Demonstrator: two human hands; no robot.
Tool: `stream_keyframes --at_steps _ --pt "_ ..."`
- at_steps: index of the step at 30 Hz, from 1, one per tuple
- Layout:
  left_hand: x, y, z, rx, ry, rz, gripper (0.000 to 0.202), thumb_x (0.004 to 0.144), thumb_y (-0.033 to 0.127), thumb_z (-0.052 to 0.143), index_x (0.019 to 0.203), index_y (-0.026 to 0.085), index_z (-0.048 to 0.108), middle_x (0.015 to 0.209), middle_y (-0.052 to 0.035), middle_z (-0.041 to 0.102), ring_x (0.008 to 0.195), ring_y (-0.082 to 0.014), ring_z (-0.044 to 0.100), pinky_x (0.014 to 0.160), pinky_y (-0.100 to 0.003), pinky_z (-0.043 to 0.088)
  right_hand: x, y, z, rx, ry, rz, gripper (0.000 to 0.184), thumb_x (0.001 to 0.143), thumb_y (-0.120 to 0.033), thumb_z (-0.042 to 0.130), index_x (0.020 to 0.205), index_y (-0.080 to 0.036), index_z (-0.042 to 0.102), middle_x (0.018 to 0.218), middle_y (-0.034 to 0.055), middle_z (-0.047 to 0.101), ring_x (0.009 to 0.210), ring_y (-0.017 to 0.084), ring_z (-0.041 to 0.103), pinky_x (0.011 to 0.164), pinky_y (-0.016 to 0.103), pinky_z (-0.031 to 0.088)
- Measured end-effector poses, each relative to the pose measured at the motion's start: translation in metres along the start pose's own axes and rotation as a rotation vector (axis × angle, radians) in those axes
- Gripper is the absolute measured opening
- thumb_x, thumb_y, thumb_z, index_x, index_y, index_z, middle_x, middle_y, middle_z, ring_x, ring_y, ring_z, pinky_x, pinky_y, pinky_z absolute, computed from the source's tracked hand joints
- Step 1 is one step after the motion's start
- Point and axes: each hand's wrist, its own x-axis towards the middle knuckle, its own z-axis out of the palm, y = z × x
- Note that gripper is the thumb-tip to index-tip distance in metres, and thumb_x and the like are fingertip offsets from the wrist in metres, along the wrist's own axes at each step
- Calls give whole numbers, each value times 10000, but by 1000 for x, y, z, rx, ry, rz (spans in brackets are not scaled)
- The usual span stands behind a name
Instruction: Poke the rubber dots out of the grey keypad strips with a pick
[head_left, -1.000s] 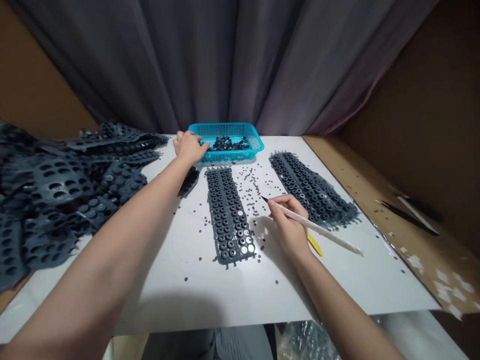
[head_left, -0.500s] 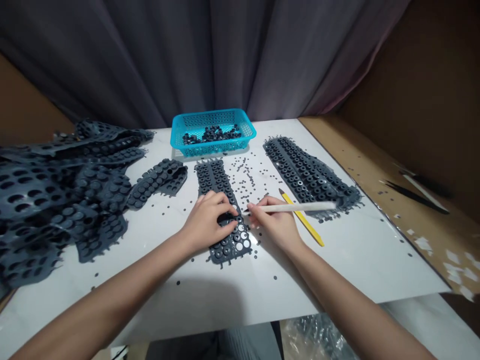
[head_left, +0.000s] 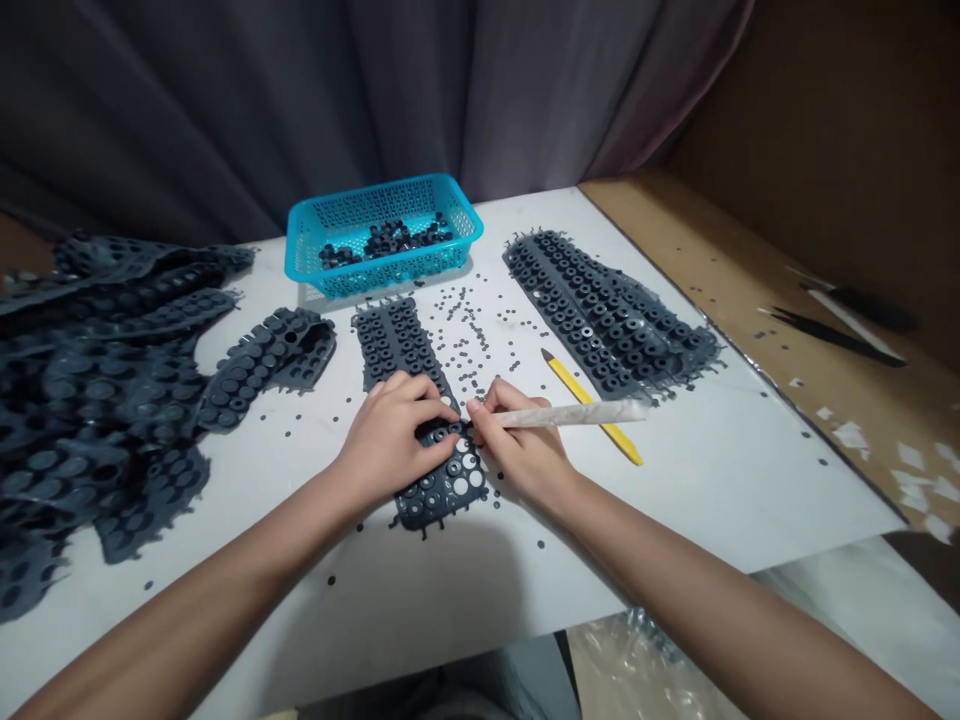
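A narrow dark rubber strip [head_left: 397, 345] studded with small rings lies in the middle of the white table [head_left: 720, 470]. My left hand [head_left: 394, 430] rests on the strip's near half, fingers curled and pressing down on it. My right hand [head_left: 521, 450] is closed around a white stick tool [head_left: 585, 413], held like a pen, its tip at the strip right beside my left fingertips. Several holes at the strip's near end show white.
A blue basket [head_left: 379, 235] with loose black rings stands at the back. Another ringed strip [head_left: 607, 315] lies to the right, a yellow stick [head_left: 589, 402] beside it. A heap of punched rubber sheets [head_left: 97, 380] fills the left. Small black dots litter the table. Dark tweezers [head_left: 832, 330] lie on the brown board.
My left hand came back from the blue basket to the middle strip. My right hand brought the white stick's tip to the strip. The view shifted, so everything sits further left.
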Motion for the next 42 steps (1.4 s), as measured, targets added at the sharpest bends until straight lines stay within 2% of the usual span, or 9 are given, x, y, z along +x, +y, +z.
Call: stream_keyframes --at_steps 6,14,19,25,32,36,42 --pt "-3 -1 5 -27 58 18 103 808 263 616 857 221 697 861 -22 596 816 -187 484 740 -324 385 1 -1 0 -55 -51 -3 326 916 -387 467 645 -211 421 513 -37 501 504 122 465 523 251 308" --pt "-4 1 8 -6 66 35 125 835 241 574 794 211 688 864 -27 603 815 -188 483 729 -323 379 1 -1 2 -72 -42 -110 320 925 -337 433 642 -213 351 532 -50 422 491 108 386 530 256 280" --pt "1 9 0 80 -28 -1 134 808 275 575 844 198 678 908 -36 606 847 -209 482 736 -346 380 1 -1 1 -78 -52 -86 300 917 -342 432 655 -212 365 547 -47 424 518 113 409 538 254 283" --pt "15 21 -11 263 -158 36 172 787 323 589 866 206 689 865 -33 606 868 -240 497 704 -371 359 3 1 1 -92 -56 -49 291 908 -353 441 661 -211 384 564 -41 472 552 125 467 553 248 306" --pt "15 22 -9 348 -214 57 135 839 245 561 829 183 681 796 -37 629 825 -236 544 699 -367 377 1 2 2 -88 -50 -97 302 921 -342 420 655 -216 355 548 -44 444 516 117 423 538 248 296" --pt "6 15 -2 244 -170 80 166 897 220 507 845 158 652 838 -48 639 831 -217 548 750 -352 412 -1 4 3 -133 -54 -107 301 931 -338 407 663 -219 336 533 -48 426 495 114 396 535 250 283" --pt "-8 6 7 -50 22 35 156 915 224 488 854 172 622 866 -38 646 851 -191 557 786 -316 440 0 7 5 -173 -40 -120 293 933 -334 409 674 -219 338 539 -47 417 499 113 399 542 250 283"
